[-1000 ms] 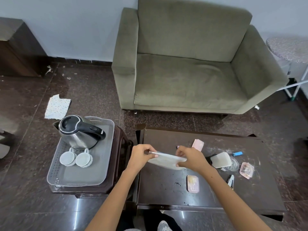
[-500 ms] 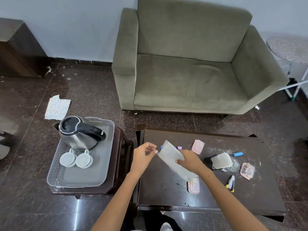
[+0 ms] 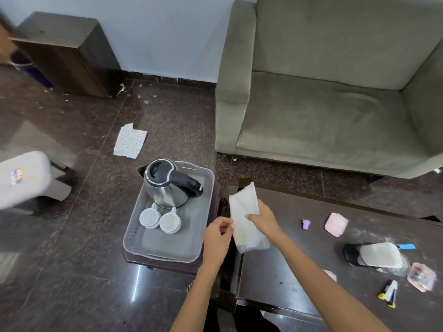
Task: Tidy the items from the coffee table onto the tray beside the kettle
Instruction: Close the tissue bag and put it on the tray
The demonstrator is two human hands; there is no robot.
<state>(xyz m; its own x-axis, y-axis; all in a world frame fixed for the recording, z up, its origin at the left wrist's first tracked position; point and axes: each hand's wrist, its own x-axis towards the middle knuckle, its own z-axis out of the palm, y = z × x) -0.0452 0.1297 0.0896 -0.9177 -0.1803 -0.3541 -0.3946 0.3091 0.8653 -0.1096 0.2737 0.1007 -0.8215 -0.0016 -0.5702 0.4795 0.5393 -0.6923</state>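
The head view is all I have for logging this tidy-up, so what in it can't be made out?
- White packet: contents unreadable; right hand covers its middle.
- Left hand: whether its fingers touch the packet is unclear.
- Pink item: mostly behind the right forearm.
- Coffee table: right part cut off by the frame edge.
- Cups on the tray: mouths face away, insides hidden.

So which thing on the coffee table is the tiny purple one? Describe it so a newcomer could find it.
Start at the dark coffee table in front of the green sofa. Just left of the pink packet lies the small purple piece, the only purple thing there and the smallest.
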